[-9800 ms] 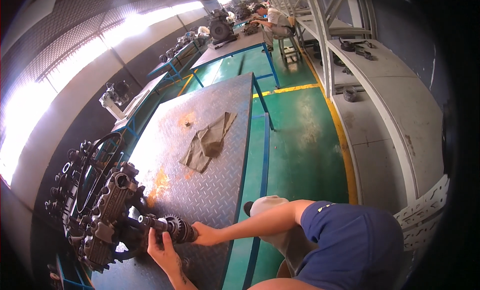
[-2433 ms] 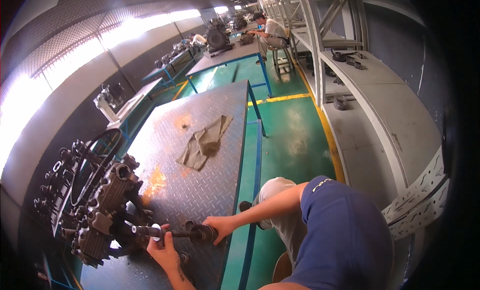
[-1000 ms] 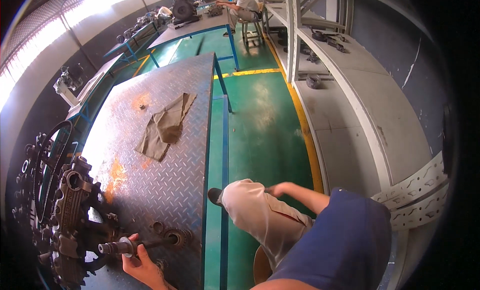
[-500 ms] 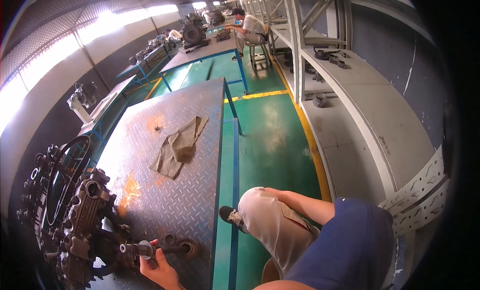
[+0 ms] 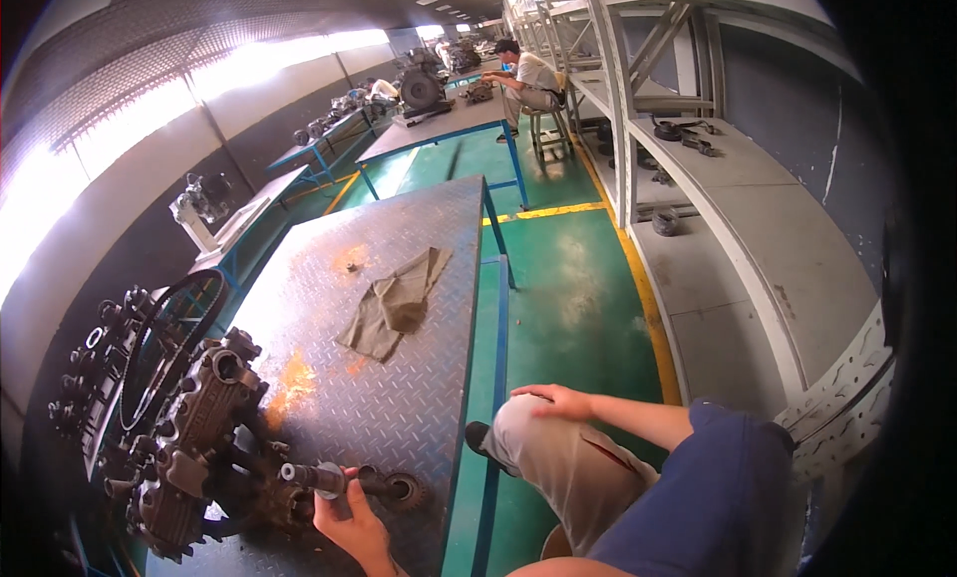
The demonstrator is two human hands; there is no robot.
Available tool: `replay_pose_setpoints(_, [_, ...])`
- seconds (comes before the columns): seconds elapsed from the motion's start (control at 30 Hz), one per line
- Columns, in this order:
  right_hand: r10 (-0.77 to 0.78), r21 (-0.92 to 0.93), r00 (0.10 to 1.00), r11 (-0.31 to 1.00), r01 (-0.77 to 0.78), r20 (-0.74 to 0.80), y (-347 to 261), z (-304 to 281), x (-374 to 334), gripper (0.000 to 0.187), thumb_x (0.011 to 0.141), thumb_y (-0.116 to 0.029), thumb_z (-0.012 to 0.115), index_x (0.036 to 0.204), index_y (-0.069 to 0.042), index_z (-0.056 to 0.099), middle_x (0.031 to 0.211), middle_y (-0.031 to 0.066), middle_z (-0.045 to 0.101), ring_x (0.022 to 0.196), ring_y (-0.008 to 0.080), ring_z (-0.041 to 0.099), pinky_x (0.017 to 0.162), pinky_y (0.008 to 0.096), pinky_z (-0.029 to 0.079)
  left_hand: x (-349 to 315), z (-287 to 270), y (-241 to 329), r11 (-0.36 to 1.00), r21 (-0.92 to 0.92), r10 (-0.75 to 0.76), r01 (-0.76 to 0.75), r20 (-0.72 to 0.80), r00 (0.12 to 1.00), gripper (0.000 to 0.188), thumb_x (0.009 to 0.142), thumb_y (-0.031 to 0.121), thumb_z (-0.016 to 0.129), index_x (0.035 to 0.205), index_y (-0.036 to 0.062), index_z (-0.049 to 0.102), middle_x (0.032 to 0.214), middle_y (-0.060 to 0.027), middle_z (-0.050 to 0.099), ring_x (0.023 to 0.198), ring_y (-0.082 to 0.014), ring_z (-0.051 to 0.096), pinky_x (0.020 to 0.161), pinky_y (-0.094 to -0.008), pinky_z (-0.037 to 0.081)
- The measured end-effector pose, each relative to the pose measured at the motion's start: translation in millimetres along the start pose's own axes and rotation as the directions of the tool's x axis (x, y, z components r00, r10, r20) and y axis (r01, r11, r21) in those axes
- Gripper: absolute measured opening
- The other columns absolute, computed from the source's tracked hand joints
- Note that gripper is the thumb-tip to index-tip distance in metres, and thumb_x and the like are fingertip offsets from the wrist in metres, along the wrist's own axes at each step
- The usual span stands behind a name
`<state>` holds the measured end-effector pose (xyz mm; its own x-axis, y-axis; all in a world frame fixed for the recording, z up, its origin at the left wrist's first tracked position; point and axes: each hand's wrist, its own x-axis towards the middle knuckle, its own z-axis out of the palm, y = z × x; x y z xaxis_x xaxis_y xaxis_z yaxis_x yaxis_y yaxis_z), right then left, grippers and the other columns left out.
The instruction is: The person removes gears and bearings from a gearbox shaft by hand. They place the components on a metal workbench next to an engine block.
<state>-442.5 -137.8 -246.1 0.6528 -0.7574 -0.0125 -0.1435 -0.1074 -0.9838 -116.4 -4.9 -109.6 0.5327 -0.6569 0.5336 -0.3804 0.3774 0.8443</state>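
Note:
My left hand [image 5: 355, 522] is closed on a stepped metal shaft [image 5: 311, 475], thumb on one side and fingers around the other, just above the near end of the table. A toothed gear [image 5: 407, 491] shows past the thumb on the far side of the hand; whether it joins the shaft I cannot tell. Left of that hand stands a dark, greasy engine block [image 5: 189, 447] with a black belt [image 5: 150, 348] looped on its far side. My right hand [image 5: 558, 402] rests on my raised knee with fingers stretched out, holding nothing.
A brown cloth [image 5: 397, 306] and a small metal part [image 5: 352, 267] lie on the rust-stained steel tabletop [image 5: 419, 398]. Grey shelving [image 5: 738, 198] runs along the right. Farther off, a person [image 5: 528, 79] sits at another bench [image 5: 439, 129] with machine parts on it.
My view has turned slightly left and up, so everything sits farther right and mostly lower. My right hand's fingers now show on the knee. My left hand keeps the shaft.

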Motion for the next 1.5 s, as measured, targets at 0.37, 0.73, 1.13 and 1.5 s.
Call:
replay_pose_setpoints(0.37, [0.282,0.664,0.939,0.665,-0.34,0.199,18,41,-19,0.067,0.086,-0.046,0.052,0.136,-0.004,0.034,0.14,0.0112,0.036,0.129,0.0266,0.032,0.107,0.0369,0.024,12,-9,-7,0.999,-0.045,0.008,-0.004,0.09,0.996,0.02,0.085,0.004,0.059,0.102,-0.0064,0.056,0.084,-0.0078,0.062,0.079,-0.0146,0.059,0.078,-0.0278,0.047])
replay_pose_setpoints(0.73, [-0.636,-0.123,0.751,0.743,0.658,0.175,-186,70,80,0.07,0.079,-0.023,0.066,0.137,-0.004,0.03,0.134,0.0143,0.042,0.121,0.0243,0.044,0.101,0.037,0.035,14,3,-3,0.999,-0.052,-0.014,0.015,0.006,1.0,0.014,0.082,0.005,0.062,0.093,-0.0053,0.061,0.083,-0.0049,0.063,0.078,-0.0118,0.056,0.073,-0.0249,0.045])
replay_pose_setpoints(1.13, [-0.528,0.402,0.837,0.804,0.438,0.142,-232,192,155,0.026,0.078,-0.012,0.066,0.098,-0.002,0.053,0.077,0.0023,0.057,0.067,0.0071,0.055,0.059,0.022,0.046,3,0,-9,1.0,0.008,-0.025,0.025,-0.023,0.999,0.024,0.084,0.007,0.06,0.101,-0.0093,0.057,0.088,-0.0063,0.061,0.08,-0.0114,0.054,0.076,-0.0249,0.042])
replay_pose_setpoints(1.5, [-0.62,0.346,0.766,0.766,0.542,0.172,-227,209,148,0.014,0.077,-0.011,0.065,0.079,-0.003,0.055,0.069,-0.0003,0.054,0.068,0.0047,0.05,0.06,0.0235,0.043,8,-30,-1,0.939,0.287,-0.27,0.19,0.273,0.923,0.055,0.071,0.012,0.073,0.117,-0.0076,0.05,0.111,-0.0176,0.058,0.104,-0.0243,0.054,0.09,-0.0333,0.04])
